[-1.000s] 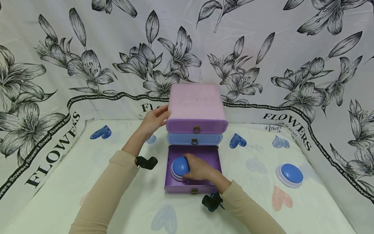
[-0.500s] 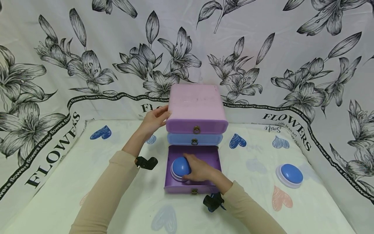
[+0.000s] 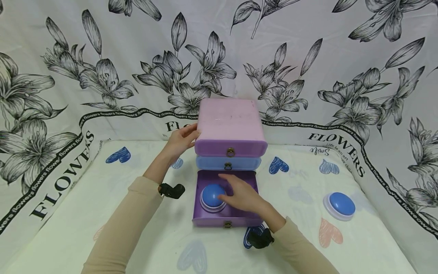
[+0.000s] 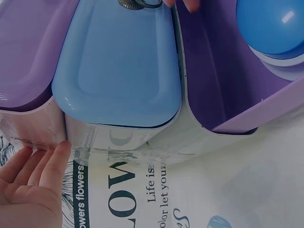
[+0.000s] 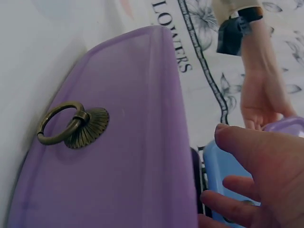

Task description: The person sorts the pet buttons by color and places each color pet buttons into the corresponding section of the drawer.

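A small drawer cabinet (image 3: 229, 118) has a pink top, a purple upper drawer (image 3: 212, 147) and a blue middle drawer (image 3: 208, 162), both pushed in. Its purple bottom drawer (image 3: 208, 221) is pulled out. Inside sits a blue dome button (image 3: 209, 195) on a white round base, towards the left side. My left hand (image 3: 180, 141) rests its straight fingertips against the cabinet's upper left side, seen also in the left wrist view. Over the drawer's right half, my right hand (image 3: 243, 193) has its thumb and fingers spread, holding nothing. The thumb tip overlaps the dome's right edge in the head view.
A second blue dome button (image 3: 342, 203) stands on the heart-printed cloth (image 3: 154, 236) at the right. Behind the cabinet rises a flower-printed curtain (image 3: 291, 23). A brass ring pull (image 5: 61, 123) sticks out from the bottom drawer's front.
My right hand has let go of the blue dome button and drawn back to the right, its fingers spreading. The button stays in the drawer. My left hand has not moved.
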Tool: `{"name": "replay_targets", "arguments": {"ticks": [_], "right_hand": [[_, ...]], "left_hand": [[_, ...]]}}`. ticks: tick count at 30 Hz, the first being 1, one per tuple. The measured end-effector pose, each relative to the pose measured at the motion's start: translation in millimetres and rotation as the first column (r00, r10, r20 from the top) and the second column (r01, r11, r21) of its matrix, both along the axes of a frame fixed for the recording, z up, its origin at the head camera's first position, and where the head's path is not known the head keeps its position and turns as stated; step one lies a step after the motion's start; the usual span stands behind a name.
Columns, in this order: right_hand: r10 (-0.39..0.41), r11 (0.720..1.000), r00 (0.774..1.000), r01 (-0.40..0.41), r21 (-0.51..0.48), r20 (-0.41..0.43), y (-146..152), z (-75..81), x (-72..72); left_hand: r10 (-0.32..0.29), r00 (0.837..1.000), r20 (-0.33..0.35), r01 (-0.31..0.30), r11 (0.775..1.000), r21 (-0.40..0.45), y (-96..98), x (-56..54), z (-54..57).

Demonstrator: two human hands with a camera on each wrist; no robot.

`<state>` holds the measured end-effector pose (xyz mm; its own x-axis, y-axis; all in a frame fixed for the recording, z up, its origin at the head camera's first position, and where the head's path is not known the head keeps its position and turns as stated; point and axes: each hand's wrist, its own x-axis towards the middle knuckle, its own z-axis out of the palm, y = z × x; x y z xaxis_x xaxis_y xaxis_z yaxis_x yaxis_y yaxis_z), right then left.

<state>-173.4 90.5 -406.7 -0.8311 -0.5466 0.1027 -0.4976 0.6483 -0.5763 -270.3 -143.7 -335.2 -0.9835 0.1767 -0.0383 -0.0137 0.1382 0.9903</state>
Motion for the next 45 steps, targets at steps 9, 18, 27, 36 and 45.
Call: {"name": "replay_targets", "arguments": {"ticks": [9,18,27,36,45], "right_hand": [[-0.078,0.995,0.993,0.071,-0.074,-0.09,24,3.4,6.2],[-0.194,0.974,0.977,0.181,-0.136,-0.091,57,7.3,13.6],[-0.305,0.942,0.937,0.27,-0.198,-0.173,88,7.7,20.0],[-0.448,0.886,0.86,0.391,-0.249,-0.244,123,2.7,20.3],[-0.587,0.807,0.769,0.533,-0.255,-0.252,166,-1.8,21.9]], "left_hand": [[0.004,1.0,0.019,-0.005,1.0,0.017,-0.1,7.8,9.6],[-0.004,1.0,0.021,0.004,1.0,-0.005,2.2,18.7,21.4],[0.004,1.0,0.019,-0.004,1.0,-0.006,2.0,15.6,19.9],[0.022,1.0,0.006,-0.022,1.0,0.022,-1.3,-0.8,0.4],[-0.007,1.0,0.01,0.007,1.0,0.019,-0.1,1.3,4.4]]}}
